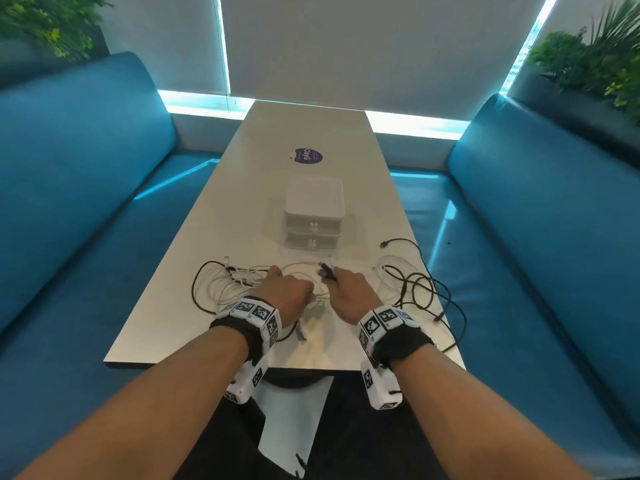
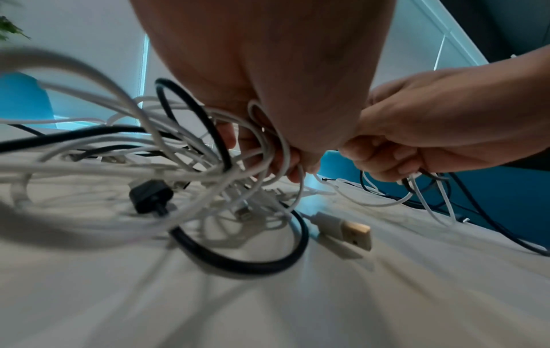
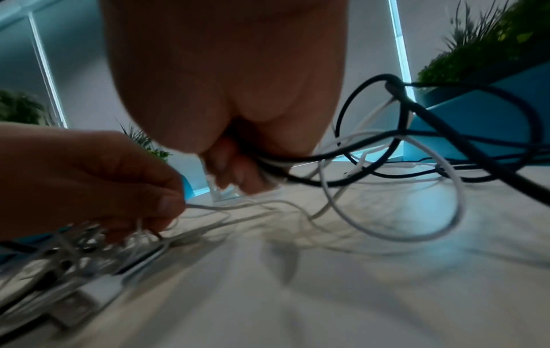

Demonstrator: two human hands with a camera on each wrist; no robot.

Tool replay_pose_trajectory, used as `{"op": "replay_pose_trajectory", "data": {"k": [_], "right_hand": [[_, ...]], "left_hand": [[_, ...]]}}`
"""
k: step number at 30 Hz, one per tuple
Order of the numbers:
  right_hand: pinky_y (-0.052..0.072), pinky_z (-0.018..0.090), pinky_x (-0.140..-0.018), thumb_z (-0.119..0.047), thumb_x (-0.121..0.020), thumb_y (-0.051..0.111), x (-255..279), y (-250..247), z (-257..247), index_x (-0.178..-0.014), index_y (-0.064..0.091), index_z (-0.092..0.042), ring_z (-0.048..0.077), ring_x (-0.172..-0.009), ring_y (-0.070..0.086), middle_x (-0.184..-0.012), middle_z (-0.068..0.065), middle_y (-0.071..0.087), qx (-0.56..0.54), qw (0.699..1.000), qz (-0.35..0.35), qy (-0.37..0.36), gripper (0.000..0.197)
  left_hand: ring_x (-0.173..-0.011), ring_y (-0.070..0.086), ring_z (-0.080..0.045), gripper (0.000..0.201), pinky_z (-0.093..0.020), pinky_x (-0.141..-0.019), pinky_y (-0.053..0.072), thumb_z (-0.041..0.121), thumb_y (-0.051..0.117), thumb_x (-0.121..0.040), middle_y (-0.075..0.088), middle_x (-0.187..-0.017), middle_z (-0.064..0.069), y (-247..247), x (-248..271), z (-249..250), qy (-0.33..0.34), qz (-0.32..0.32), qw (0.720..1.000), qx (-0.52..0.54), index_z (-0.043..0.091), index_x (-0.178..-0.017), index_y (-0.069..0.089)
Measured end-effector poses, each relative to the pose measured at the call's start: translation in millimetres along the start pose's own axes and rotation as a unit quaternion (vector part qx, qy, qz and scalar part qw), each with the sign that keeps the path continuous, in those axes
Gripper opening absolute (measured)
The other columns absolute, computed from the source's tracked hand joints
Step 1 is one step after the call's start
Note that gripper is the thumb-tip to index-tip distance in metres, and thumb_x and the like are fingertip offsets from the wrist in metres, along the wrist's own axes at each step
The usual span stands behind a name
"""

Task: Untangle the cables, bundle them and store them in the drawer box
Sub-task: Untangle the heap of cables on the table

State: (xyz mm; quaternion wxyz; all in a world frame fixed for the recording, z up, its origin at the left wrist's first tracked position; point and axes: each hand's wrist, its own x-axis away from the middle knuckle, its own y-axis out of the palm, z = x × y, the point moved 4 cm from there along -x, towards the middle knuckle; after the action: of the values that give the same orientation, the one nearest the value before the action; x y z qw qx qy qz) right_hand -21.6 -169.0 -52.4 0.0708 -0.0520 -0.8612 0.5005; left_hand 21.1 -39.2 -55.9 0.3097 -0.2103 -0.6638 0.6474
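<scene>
left hand (image 1: 284, 289) clenched round white cables (image 2: 184, 164), right hand (image 1: 349, 292) gripping black and white cable ends, drawer box (image 1: 313, 211) just beyond.

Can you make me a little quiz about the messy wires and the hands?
1. True or false: the drawer box has both drawers shut.
2. Which colours are the cables? A) white and black B) red and green
3. What does the right hand grip?

Key
1. True.
2. A.
3. Black and white cable strands, while the left hand grips white loops; the table carries the tangle.
</scene>
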Motion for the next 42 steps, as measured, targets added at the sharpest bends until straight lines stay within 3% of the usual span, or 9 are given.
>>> {"op": "replay_pose_trajectory", "data": {"k": [5, 12, 20, 26, 32, 35, 38, 40, 42], "right_hand": [[0.049, 0.041, -0.086, -0.025, -0.101, 0.04, 2.0, 16.1, -2.3, -0.112, 0.061, -0.011, 0.034, -0.102, 0.063, -0.109, 0.016, 0.068, -0.025, 0.997, -0.066, 0.011, 0.028], [0.053, 0.043, -0.085, -0.033, -0.096, 0.045, 6.6, 6.4, 10.3, -0.109, 0.064, -0.016, 0.033, -0.096, 0.064, -0.104, 0.012, 0.067, 0.024, 0.998, -0.041, 0.043, 0.029], [0.054, 0.041, -0.086, -0.03, -0.097, 0.047, 5.3, -6.7, 36.1, -0.114, 0.064, -0.019, 0.032, -0.095, 0.064, -0.108, 0.012, 0.064, 0.058, 0.992, -0.025, 0.105, 0.026], [0.052, 0.039, -0.083, -0.032, -0.099, 0.045, 8.1, -15.4, 52.9, -0.114, 0.06, -0.021, 0.031, -0.094, 0.064, -0.107, 0.011, 0.066, 0.113, 0.985, 0.007, 0.128, 0.024], [0.051, 0.042, -0.08, -0.034, -0.102, 0.037, 4.5, -15.8, 30.4, -0.113, 0.053, -0.014, 0.038, -0.095, 0.062, -0.105, 0.017, 0.063, 0.067, 0.992, 0.052, 0.091, 0.027], [0.051, 0.043, -0.082, -0.034, -0.102, 0.039, 0.9, -1.3, 8.4, -0.114, 0.055, -0.013, 0.038, -0.096, 0.062, -0.107, 0.018, 0.065, 0.026, 0.999, 0.003, 0.04, 0.029], [0.049, 0.039, -0.087, -0.027, -0.103, 0.041, 0.6, 13.4, -1.8, -0.119, 0.059, -0.01, 0.035, -0.104, 0.062, -0.114, 0.017, 0.065, -0.007, 0.998, -0.055, 0.035, 0.03], [0.05, 0.039, -0.086, -0.026, -0.102, 0.042, 0.7, 15.7, -0.7, -0.116, 0.061, -0.011, 0.033, -0.102, 0.062, -0.112, 0.014, 0.066, -0.015, 0.998, -0.055, 0.038, 0.028], [0.052, 0.041, -0.084, -0.029, -0.1, 0.047, 0.5, 13.3, 3.6, -0.112, 0.063, -0.014, 0.032, -0.096, 0.063, -0.106, 0.013, 0.068, -0.011, 0.998, -0.045, 0.036, 0.025]], "left_hand": [[-0.072, 0.058, -0.023, 0.016, -0.041, -0.099, 0.029, 0.016, 0.037, -0.099, 0.052, -0.064, 0.007, 1.2, 0.5, -1.5, -0.003, 0.015, 1.0, -0.004, 0.025, -0.092, 0.048], [-0.066, 0.05, -0.021, 0.025, -0.04, -0.1, 0.027, 0.036, 0.036, -0.106, 0.048, -0.062, 0.009, 3.0, -2.2, -8.4, -0.002, 0.0, 1.0, -0.02, 0.024, -0.088, 0.049], [-0.082, 0.052, -0.017, 0.019, -0.041, -0.102, 0.026, 0.028, 0.043, -0.103, 0.046, -0.068, 0.014, 8.7, -1.4, -12.8, -0.009, -0.001, 1.0, -0.019, 0.029, -0.086, 0.049], [-0.087, 0.053, -0.017, 0.016, -0.044, -0.104, 0.02, 0.027, 0.042, -0.103, 0.057, -0.078, 0.011, 5.4, 1.1, -12.7, -0.016, 0.022, 0.999, -0.046, 0.03, -0.089, 0.05], [-0.079, 0.059, -0.023, 0.018, -0.043, -0.099, 0.021, 0.023, 0.039, -0.102, 0.062, -0.074, 0.005, 3.9, -1.2, -6.3, -0.017, 0.022, 0.998, -0.053, 0.025, -0.089, 0.052], [-0.076, 0.06, -0.023, 0.017, -0.043, -0.097, 0.024, 0.022, 0.04, -0.101, 0.061, -0.073, 0.005, 0.7, -4.0, -1.9, -0.016, 0.018, 0.999, -0.046, 0.025, -0.087, 0.05], [-0.079, 0.058, -0.021, 0.014, -0.044, -0.097, 0.028, 0.016, 0.044, -0.096, 0.058, -0.086, 0.004, 1.5, -4.0, 1.2, -0.018, 0.014, 0.999, -0.031, 0.027, -0.095, 0.052], [-0.084, 0.056, -0.022, 0.012, -0.046, -0.098, 0.029, 0.022, 0.042, -0.1, 0.054, -0.093, 0.002, 3.5, -1.7, 1.8, -0.014, 0.014, 0.999, -0.039, 0.025, -0.103, 0.053], [-0.09, 0.055, -0.023, 0.019, -0.045, -0.1, 0.028, 0.033, 0.034, -0.105, 0.059, -0.093, 0.001, 4.1, 1.4, -0.6, -0.019, 0.011, 0.999, -0.029, 0.024, -0.098, 0.05]]}}
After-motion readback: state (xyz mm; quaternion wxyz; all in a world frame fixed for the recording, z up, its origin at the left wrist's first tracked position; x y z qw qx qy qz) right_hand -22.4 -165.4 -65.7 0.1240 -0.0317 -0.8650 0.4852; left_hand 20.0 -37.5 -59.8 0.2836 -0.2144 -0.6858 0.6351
